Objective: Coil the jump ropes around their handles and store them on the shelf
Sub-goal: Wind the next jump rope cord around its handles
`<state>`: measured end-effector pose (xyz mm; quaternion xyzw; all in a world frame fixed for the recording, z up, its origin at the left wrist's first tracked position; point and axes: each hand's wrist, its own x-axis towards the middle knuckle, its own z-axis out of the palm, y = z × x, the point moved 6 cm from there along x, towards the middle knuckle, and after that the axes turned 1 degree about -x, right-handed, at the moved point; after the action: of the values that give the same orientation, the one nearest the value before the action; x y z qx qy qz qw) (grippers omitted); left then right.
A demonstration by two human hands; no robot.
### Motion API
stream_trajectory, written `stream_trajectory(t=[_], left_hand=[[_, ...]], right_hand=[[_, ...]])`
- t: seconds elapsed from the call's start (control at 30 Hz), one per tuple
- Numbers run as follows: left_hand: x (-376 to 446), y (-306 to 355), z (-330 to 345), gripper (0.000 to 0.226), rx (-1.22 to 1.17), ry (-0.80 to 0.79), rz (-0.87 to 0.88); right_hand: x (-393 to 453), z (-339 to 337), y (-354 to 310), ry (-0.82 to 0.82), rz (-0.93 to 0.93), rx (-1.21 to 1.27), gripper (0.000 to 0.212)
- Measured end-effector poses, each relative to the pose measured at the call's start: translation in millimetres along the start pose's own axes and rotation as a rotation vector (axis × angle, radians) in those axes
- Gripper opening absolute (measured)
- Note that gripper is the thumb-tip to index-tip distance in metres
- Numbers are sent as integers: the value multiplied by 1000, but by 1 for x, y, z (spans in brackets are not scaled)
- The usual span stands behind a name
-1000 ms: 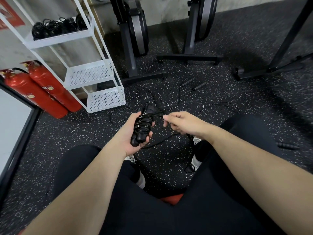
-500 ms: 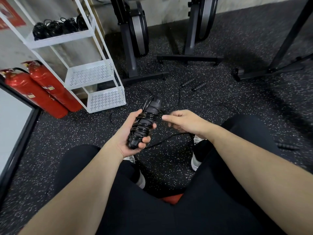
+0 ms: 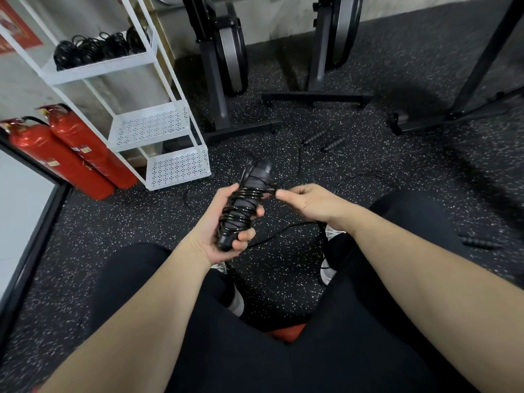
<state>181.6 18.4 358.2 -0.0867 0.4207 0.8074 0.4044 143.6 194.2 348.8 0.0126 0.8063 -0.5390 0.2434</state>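
Floor (image 3: 368, 211): black rubber, white-flecked, gym room. Wall at top, pale.
Shelf (image 3: 147, 66): white metal, three tiers, upper left, standing on the floor. Top tier holds coiled ropes (image 3: 96, 48), black, bunched together; the two lower perforated tiers show nothing.
Extinguishers (image 3: 71, 154): two, red, leaning side by side, left of the shelf.
Machines (image 3: 226, 52): dark frames with flat feet along the far wall.
Loose handles (image 3: 323, 139): a ribbed black pair on the floor ahead; a further one (image 3: 479, 243) lies at the right edge.
Person: seated, dark trousers, white shoes.

Change since one second ago: the bundle is tipped up, its upper end raised clear of the left hand, with more turns laid on; the right hand has moved in close to it.

Handles (image 3: 245, 205): black pair, held together, tilted with the top end away from the person, wound with glossy black cord (image 3: 241, 219) in uneven turns. Located mid-frame above the knees. Left hand (image 3: 218, 225) grips the lower end, fingers curled round. Right hand (image 3: 306, 202) pinches the cord just beside the bundle; the slack trails down to the floor between the feet.
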Motion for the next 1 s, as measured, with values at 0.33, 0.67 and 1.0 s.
stream_trajectory(t=[0.33,0.67,1.0], left_hand=[[-4,19,-8,47,-223,-140,97],[-5,2,6,57,206,51,-55],[-6,-16,4,35,745,95,-403]], right_hand=[[0,-5,-14,-40,-168,285,21],[7,-10,2,102,8,-32,31],[17,-9,8,85,10,-270,12]])
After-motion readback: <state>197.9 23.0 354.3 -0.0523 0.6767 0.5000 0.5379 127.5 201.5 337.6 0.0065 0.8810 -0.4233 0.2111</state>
